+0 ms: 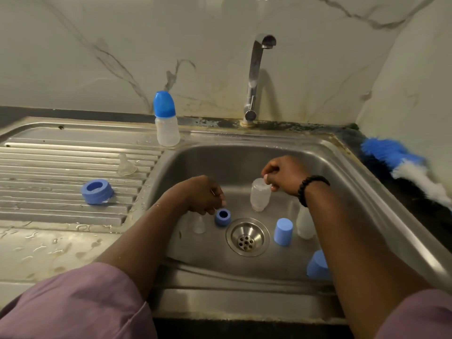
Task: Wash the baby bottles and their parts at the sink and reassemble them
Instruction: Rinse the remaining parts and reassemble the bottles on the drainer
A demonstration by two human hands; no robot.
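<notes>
Inside the steel sink [318, 152] my right hand [285, 173] grips the base of an upturned clear bottle [260, 198]. My left hand [203, 195] hangs with curled fingers just above a small blue collar ring [223, 217]; whether it touches the ring I cannot tell. A clear teat [199, 223] lies below that hand. A second clear bottle [304, 225] and two blue caps [283, 231] [318, 265] stand near the drain [247, 237]. An assembled bottle with a blue cap [166, 119] stands on the sink's back rim.
On the ribbed drainboard [49, 204] at the left lie a blue collar ring [97, 191] and a clear teat [126, 165]. The tap [255, 77] rises behind the basin, no water running. A blue and white bottle brush [406, 167] lies on the dark counter at the right.
</notes>
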